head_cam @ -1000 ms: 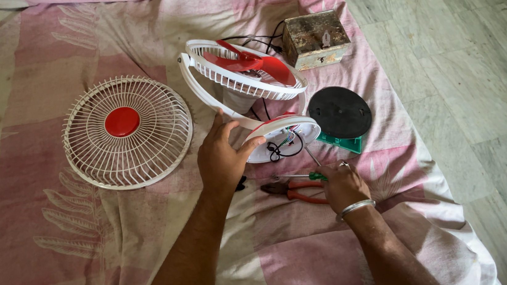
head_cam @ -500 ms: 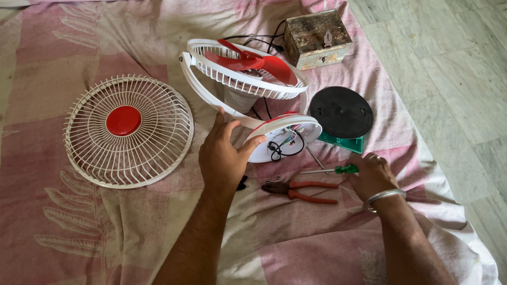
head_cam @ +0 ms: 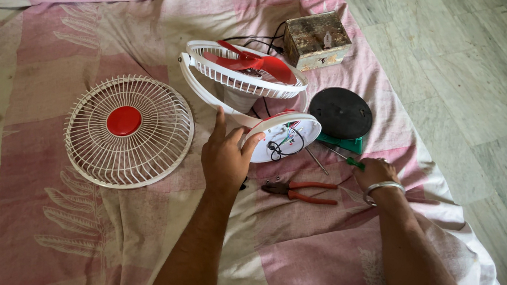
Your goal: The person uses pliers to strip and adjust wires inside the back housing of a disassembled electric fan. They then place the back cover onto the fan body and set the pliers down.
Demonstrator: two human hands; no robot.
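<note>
I am kneeling over the bed (head_cam: 60, 254), which is covered with a pink and beige sheet, with a small table fan in pieces in front of me. My left hand (head_cam: 225, 157) is resting against the near left edge of the fan's opened base (head_cam: 284, 136), fingers spread and curled around its white rim, thumb on the near side; the wiring inside is facing up. The base is lying just ahead and to the right of that hand, touching it. My right hand (head_cam: 375, 173) is closing around the green handle of a screwdriver (head_cam: 336, 155), whose thin shaft is running up and to the left, its tip ending just below the base. So the tool's long axis is already pointing at the base, and the right hand is the one holding it. Red-handled pliers (head_cam: 300, 192) are lying between my two wrists. Beyond the base are standing the rear guard with the red blades (head_cam: 245, 67), a black disc (head_cam: 340, 112) and a rusty metal box (head_cam: 317, 40). The loose front grille (head_cam: 128, 131) is lying well off to the left.
</note>
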